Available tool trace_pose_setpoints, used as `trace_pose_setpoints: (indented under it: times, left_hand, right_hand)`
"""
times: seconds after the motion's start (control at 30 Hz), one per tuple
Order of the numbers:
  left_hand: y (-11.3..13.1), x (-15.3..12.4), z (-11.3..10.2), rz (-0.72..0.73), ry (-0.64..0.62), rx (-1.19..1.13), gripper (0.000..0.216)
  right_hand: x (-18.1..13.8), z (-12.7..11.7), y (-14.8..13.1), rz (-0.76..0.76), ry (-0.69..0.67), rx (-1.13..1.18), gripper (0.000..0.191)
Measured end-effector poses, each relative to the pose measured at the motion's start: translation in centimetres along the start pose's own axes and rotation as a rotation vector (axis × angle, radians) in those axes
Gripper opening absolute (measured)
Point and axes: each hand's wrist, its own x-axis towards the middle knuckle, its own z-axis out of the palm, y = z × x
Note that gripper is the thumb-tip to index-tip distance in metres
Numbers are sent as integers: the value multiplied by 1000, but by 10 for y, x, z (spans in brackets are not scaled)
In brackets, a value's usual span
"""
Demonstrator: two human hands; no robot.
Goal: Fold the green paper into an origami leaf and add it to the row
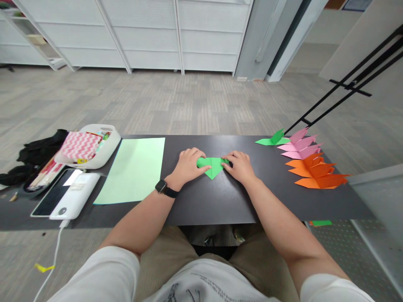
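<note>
A small folded piece of green paper (pixel 213 166) lies on the dark table in front of me, its pointed end toward my body and a crease down its middle. My left hand (pixel 190 164) grips its left corner, thumb on top of the paper. At the right corner, my right hand (pixel 239 166) pinches the edge between thumb and fingers. Parts of both corners are hidden under the fingers. To the left of my left hand rests a large light green sheet (pixel 132 170).
Folded paper cranes stand at the right: one green (pixel 273 139), several pink (pixel 300 144) and several orange (pixel 317 173). On the left are a white basket (pixel 108 147), a tablet (pixel 47 197), a white power bank (pixel 75 196) with a cable, and black cloth (pixel 40 151).
</note>
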Motion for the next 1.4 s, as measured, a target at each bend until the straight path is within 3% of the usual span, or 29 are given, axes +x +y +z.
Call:
trace_pose_setpoints:
  times: [0.23,0.43,0.6,0.9,1.07,1.13,1.4]
  left_hand:
    - [10,-9,10,72,-175,51,43]
    - [9,-8,7,114,-171,42,34]
    - [4,-6,9,129,-125,20,18]
    - [-5,-2,10,-40,-59,-7,28]
    - [-14,2,16,-176,210,-219,49]
    - [-17,4,18,-236,250,-290,54]
    - [-25,11,26,-292,267,-824,61]
  right_hand:
    - [21,-23,-15,18,-151,-63,31]
    - [55,-23,-37,55,-293,-6,29]
    - [63,-14,-35,85,-297,20,27]
    - [58,12,5,190,-161,565,40]
    - [58,10,0,191,13,883,48]
    - [57,4,-7,172,67,962,51]
    - [49,-9,-30,4,160,861,44]
